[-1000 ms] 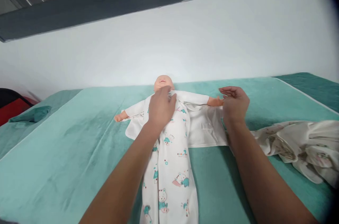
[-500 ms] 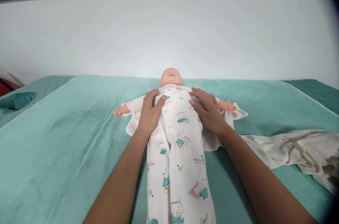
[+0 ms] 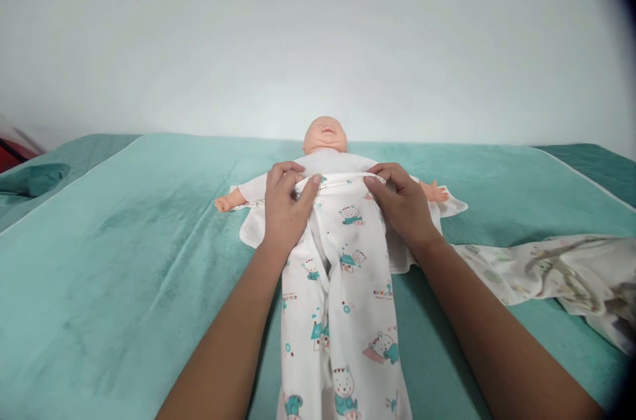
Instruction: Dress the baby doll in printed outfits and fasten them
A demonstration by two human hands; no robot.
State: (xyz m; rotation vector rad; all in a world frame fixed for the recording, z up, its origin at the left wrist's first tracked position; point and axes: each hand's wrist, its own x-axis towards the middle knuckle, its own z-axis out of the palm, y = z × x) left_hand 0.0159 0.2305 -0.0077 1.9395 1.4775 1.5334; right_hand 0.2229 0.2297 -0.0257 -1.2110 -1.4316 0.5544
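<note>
On its back lies a baby doll (image 3: 325, 134), its head toward the wall and its arms spread out to both sides. White baby pants (image 3: 355, 274) printed with cats and houses lie lengthwise over its body, the waistband across the chest. My left hand (image 3: 288, 208) pinches the left end of that waistband between thumb and fingers. At the right end, my right hand (image 3: 400, 201) grips it the same way. Under the doll's arms a white shirt (image 3: 253, 226) is spread out, its edges showing at both sides. The doll's legs are hidden.
A teal sheet (image 3: 149, 274) covers the surface. To the right lies a crumpled patterned cloth (image 3: 561, 274). A white wall (image 3: 318, 42) rises behind the far edge, and something red (image 3: 10, 155) shows at the far left.
My hands have closed on the waistband and drawn its top edge down from the doll's neck, so the white chest shows. The view has shifted slightly.
</note>
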